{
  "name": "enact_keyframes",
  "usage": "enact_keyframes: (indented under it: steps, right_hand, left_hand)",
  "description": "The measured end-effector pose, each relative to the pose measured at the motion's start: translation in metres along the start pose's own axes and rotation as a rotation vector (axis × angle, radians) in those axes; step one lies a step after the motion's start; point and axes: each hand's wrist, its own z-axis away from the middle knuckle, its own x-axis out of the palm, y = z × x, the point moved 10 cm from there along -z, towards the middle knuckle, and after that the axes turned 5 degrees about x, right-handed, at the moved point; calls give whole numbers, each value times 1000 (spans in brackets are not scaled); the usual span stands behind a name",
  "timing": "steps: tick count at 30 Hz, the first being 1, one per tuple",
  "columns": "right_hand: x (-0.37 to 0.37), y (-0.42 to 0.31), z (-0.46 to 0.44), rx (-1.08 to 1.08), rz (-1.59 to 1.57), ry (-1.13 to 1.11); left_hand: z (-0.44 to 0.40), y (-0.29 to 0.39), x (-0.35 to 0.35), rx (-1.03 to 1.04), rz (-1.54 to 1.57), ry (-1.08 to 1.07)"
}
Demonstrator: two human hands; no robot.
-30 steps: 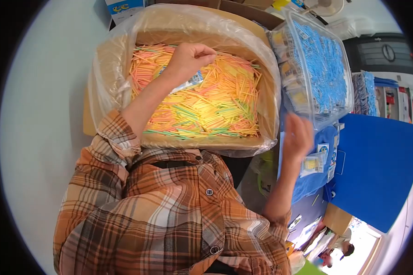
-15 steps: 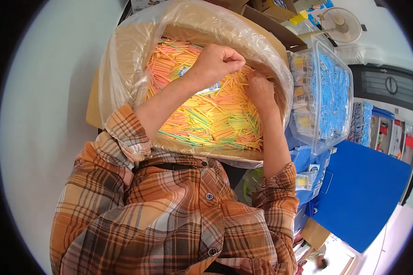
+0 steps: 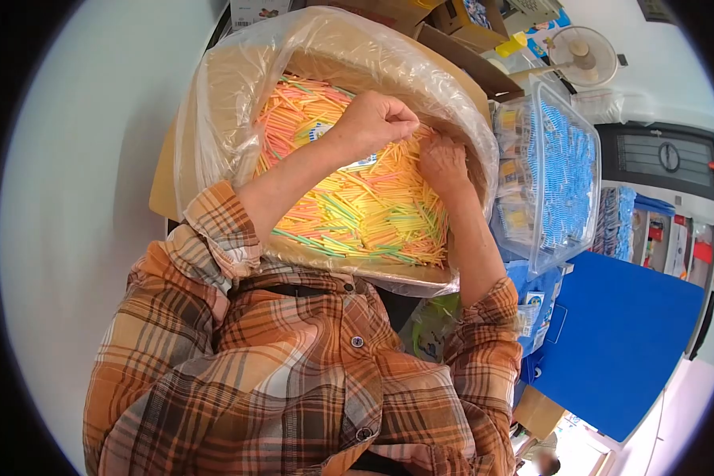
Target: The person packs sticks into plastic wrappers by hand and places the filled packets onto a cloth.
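A cardboard box [image 3: 184, 159] lined with clear plastic holds a thick layer of thin pink, yellow and green sticks [image 3: 357, 214]. Over the upper middle of the sticks is my left hand [image 3: 373, 125], its fingertips pinched together; whatever may be between them is too small to make out. A small white and blue packet [image 3: 362, 163] lies on the sticks, partly covered by my left forearm. Against the right inner side of the box, my right hand [image 3: 444, 161] has its fingers bent down at the sticks, fingertips hidden.
Right of the box stands a clear plastic bin [image 3: 538, 238] full of blue and white striped packets [image 3: 565, 174]. Beyond are a fan [image 3: 581, 55], open cartons [image 3: 460, 59] and a blue panel [image 3: 619, 341]. A person [image 3: 546, 458] is partly visible at the lower right.
My right hand has come from beside the bin into the right part of the box. My left hand stays pinched above the sticks. The whole view has shifted.
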Motion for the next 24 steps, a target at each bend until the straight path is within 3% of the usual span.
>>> enact_keyframes:
  steps: [7, 10, 13, 14, 17, 19, 22, 23, 24]
  right_hand:
    - [-41, 21, 6, 61, -30, 94]
    - [-66, 14, 19, -41, 74, 145]
    - [-85, -8, 25, -105, 32, -17]
    - [-93, -20, 26, -157, 17, -78]
    - [-102, -43, 33, -252, -86, -210]
    - [-103, -41, 34, -247, -232, -223]
    - [-112, -23, 23, -39, -504, -295]
    - [-124, -17, 20, -11, -591, -236]
    - [-135, -11, 19, 16, -679, -176]
  left_hand:
    - [-2, -4, -1, 25, -133, 7]
    - [6, 18, 9, 129, -456, -49]
    - [28, 47, 45, 631, -819, -116]
    - [29, 34, 57, 445, -858, -302]
    - [38, -7, 71, 101, -792, -455]
    - [37, -17, 72, 48, -673, -441]
    - [32, -17, 67, 46, -617, -377]
    - [31, -13, 65, 59, -620, -350]
    - [32, -21, 66, -53, -545, -404]
